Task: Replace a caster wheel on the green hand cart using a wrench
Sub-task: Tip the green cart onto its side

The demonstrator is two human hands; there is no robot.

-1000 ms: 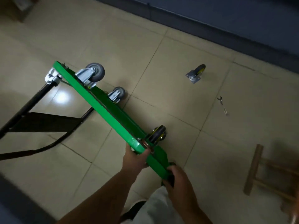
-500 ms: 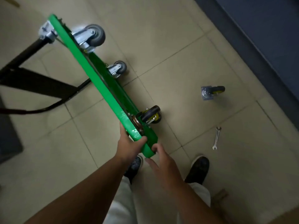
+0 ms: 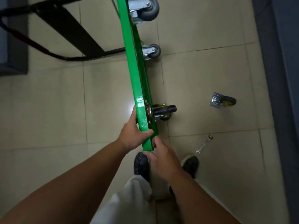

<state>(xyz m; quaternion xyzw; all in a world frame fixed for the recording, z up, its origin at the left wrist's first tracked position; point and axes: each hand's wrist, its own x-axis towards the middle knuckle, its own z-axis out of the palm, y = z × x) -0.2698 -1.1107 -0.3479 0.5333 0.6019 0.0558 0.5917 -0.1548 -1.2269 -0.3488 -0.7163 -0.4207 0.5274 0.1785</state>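
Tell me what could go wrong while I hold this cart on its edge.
1. The cart is tilted on edge, held only at its near end by your left hand and right hand; it might tip or slip onto your shoes.
2. The wrench lies by your right shoe, the loose caster beyond it; stepping on either could trip you.

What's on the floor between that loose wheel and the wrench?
Nothing: the head view shows only bare tile and a grout line between loose wheel and wrench.
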